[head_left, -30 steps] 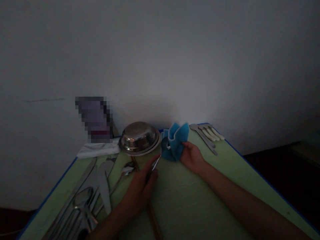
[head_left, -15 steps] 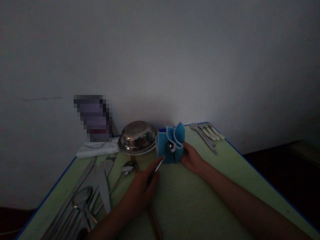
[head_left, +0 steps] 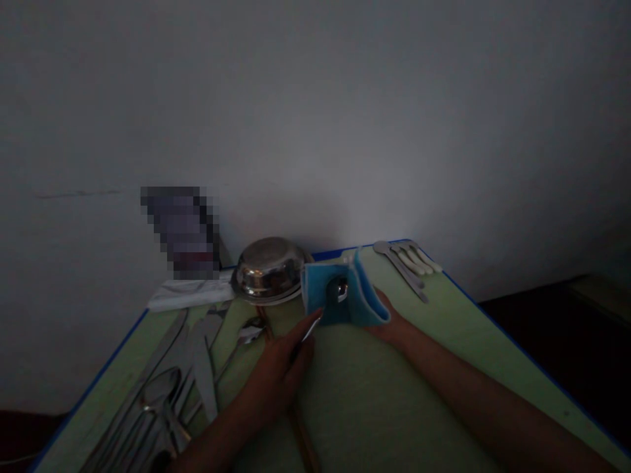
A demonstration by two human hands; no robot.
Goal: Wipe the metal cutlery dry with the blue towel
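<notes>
My left hand [head_left: 288,355] is closed round the handle of a metal spoon [head_left: 341,289], whose bowl points away from me. Behind the bowl stands a folded blue cloth [head_left: 367,299]. My right hand [head_left: 387,320] holds this cloth from its far right side, with most of the fingers hidden behind it. The spoon's bowl lies against or just in front of the cloth; I cannot tell if they touch. Under my left hand a pair of brown chopsticks [head_left: 306,440] lies on the table, beside another spoon [head_left: 251,332].
Several knives and spoons [head_left: 162,394] lie at the left of the green table [head_left: 374,407]. At the back are an upturned metal bowl [head_left: 271,263], a white packet [head_left: 192,292] and a blurred-out upright device [head_left: 182,230]. Several spoons and forks [head_left: 404,263] lie back right.
The cloth has opened out, its right flap swinging right and towards me, as my right hand shifts slightly right and down. My left hand and the spoon stay nearly still.
</notes>
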